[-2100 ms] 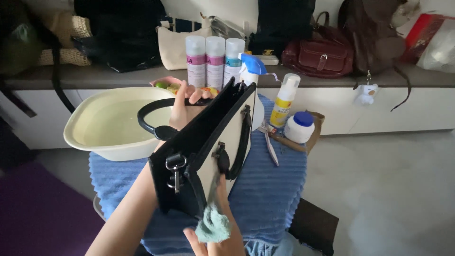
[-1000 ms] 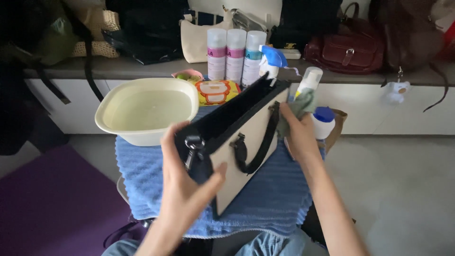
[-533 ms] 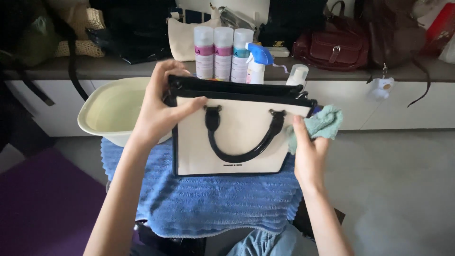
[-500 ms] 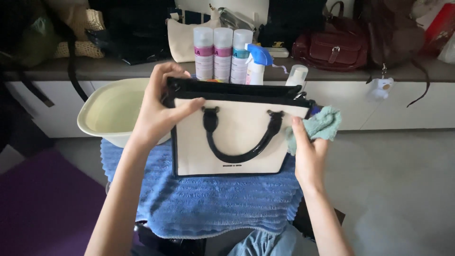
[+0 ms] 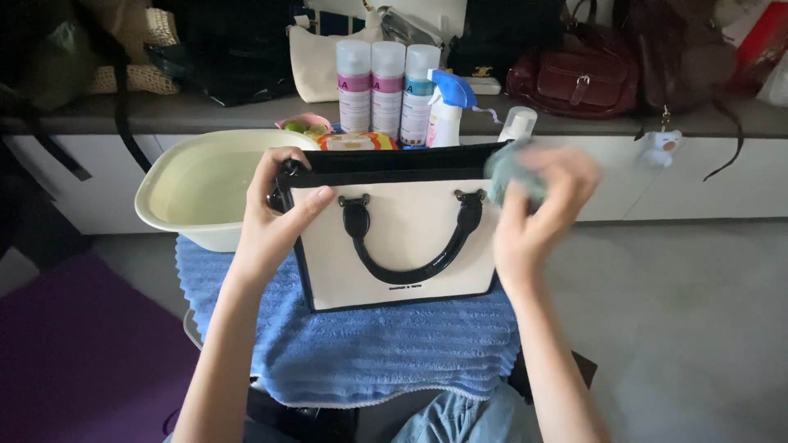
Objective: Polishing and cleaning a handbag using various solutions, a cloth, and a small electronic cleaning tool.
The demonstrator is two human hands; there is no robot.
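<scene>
A cream handbag (image 5: 402, 246) with black trim and a black handle stands upright on a blue towel (image 5: 361, 353), its broad side facing me. My left hand (image 5: 275, 217) grips the bag's upper left corner. My right hand (image 5: 533, 205) holds a small pale green cloth (image 5: 505, 172) pressed against the bag's upper right corner; the hand is motion-blurred.
A cream basin of water (image 5: 205, 184) sits at the left behind the bag. Three spray cans (image 5: 386, 86), a blue-topped spray bottle (image 5: 447, 107) and a white bottle (image 5: 517, 123) stand behind. Bags, among them a dark red one (image 5: 574, 78), line a grey shelf. A purple mat (image 5: 74, 353) lies at lower left.
The bag was turned from edge-on to face me and stood upright. My right hand with the cloth moved up from the bag's right side to its upper right corner.
</scene>
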